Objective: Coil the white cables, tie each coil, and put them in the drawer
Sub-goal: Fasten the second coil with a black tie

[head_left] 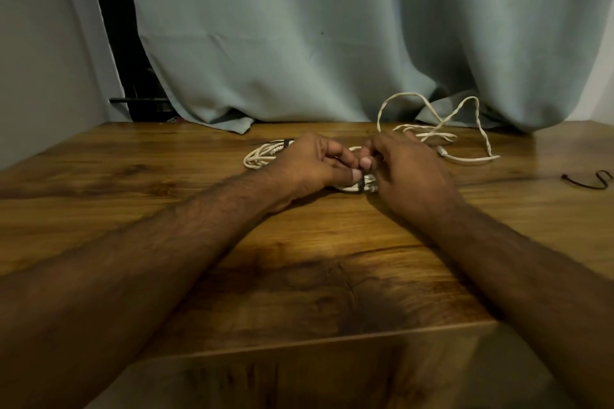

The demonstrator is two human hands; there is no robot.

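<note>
Your left hand (310, 163) and right hand (403, 166) meet mid-desk (299, 276), both pinching a white coil (357, 186) at what seems its black tie (360, 185). A tied coil (262, 156) lies behind left; a loose cable (442, 129) far right.

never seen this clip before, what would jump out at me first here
Two bare hands meet at the middle of the wooden table: the left hand and right hand work a black tie around a white cable coil. Behind the left hand lies another coil, already tied. Far right, a loose white cable sprawls before the pale curtain, and a spare black tie lies near the table's right edge.
</note>
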